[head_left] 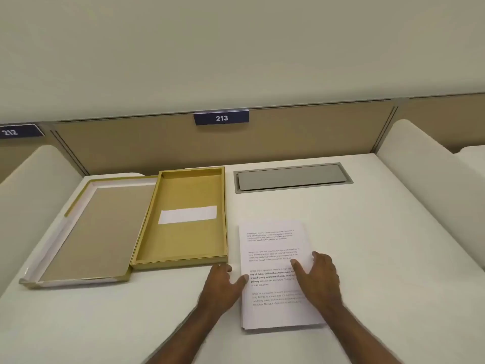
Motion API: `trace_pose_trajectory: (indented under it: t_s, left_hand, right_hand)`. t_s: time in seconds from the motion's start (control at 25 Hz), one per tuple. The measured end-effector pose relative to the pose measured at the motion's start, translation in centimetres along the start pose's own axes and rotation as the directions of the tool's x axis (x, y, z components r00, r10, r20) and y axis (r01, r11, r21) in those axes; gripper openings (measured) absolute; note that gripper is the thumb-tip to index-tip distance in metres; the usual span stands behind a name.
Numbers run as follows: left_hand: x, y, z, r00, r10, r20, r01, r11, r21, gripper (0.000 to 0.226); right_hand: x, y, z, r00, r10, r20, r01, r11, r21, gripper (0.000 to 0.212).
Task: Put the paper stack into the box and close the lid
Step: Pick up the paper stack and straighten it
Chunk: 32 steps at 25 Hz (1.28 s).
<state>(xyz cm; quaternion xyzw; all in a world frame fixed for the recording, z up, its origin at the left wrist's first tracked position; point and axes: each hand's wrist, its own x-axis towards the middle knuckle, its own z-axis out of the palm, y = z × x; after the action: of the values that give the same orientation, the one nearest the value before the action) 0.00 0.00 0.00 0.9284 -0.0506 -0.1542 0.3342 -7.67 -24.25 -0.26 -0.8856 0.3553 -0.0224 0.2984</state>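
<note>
A white paper stack with printed text lies flat on the desk, right of the box. The mustard-yellow box stands open with a white label on its floor. Its lid lies inside-up to the left, touching the box's left wall. My left hand rests on the desk with its thumb against the stack's left edge. My right hand lies spread over the stack's right side, with its thumb on the top sheet and fingers at the right edge.
A grey cable hatch is set into the white desk behind the stack. Cream dividers rise at the left and right. A tan back panel carries a sign reading 213.
</note>
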Motion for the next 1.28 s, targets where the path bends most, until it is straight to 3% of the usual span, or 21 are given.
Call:
trace_pose_trajectory:
  t_s: [0.24, 0.36, 0.44, 0.52, 0.68, 0.92, 1.0, 1.12, 1.28]
  left_hand:
    - [0.8, 1.8, 1.2, 0.990, -0.098, 0.105, 0.103, 0.994, -0.044, 0.046]
    - [0.9, 2.1, 1.6, 0.986, -0.128, 0.103, 0.133, 0.990, -0.041, 0.045]
    - [0.9, 2.0, 1.8, 0.986, -0.135, 0.096, 0.139, 0.990, -0.037, 0.046]
    - [1.0, 2.0, 1.9, 0.986, -0.138, 0.094, 0.142, 0.989, -0.036, 0.046]
    - [1.1, 2.0, 2.1, 0.982, -0.164, 0.093, 0.170, 0.983, -0.066, 0.047]
    - [1.2, 1.9, 2.2, 0.980, -0.168, 0.111, 0.178, 0.980, -0.085, 0.049]
    - [1.1, 2.0, 2.0, 0.979, -0.172, 0.114, 0.183, 0.978, -0.095, 0.049]
    - [1.0, 2.3, 1.7, 0.976, -0.180, 0.127, 0.195, 0.974, -0.119, 0.045]
    - [0.4, 4.6, 0.3, 0.978, -0.136, 0.158, 0.186, 0.913, -0.363, 0.053]
  right_hand:
    - [2.5, 0.0, -1.2, 0.959, 0.201, 0.200, -0.229, 0.965, 0.131, 0.079]
    - [5.3, -0.1, -2.6, 0.889, 0.272, 0.369, -0.397, 0.859, 0.322, 0.063]
    - [6.1, -0.1, -3.3, 0.822, 0.256, 0.508, -0.494, 0.765, 0.413, 0.052]
    - [6.1, -0.5, -3.4, 0.781, 0.222, 0.583, -0.524, 0.742, 0.419, 0.043]
    - [5.6, -0.2, -2.8, 0.813, 0.127, 0.568, -0.486, 0.685, 0.542, 0.034]
    - [5.1, 1.0, -2.8, 0.732, 0.131, 0.669, -0.631, 0.500, 0.593, 0.034]
    - [4.5, 0.8, -2.5, 0.734, 0.099, 0.671, -0.621, 0.496, 0.607, 0.032]
    - [3.2, 0.5, -2.6, 0.838, 0.057, 0.543, -0.478, 0.558, 0.679, 0.031]
    - [1.6, 1.1, -4.8, 0.878, -0.194, 0.438, -0.285, 0.523, 0.803, 0.038]
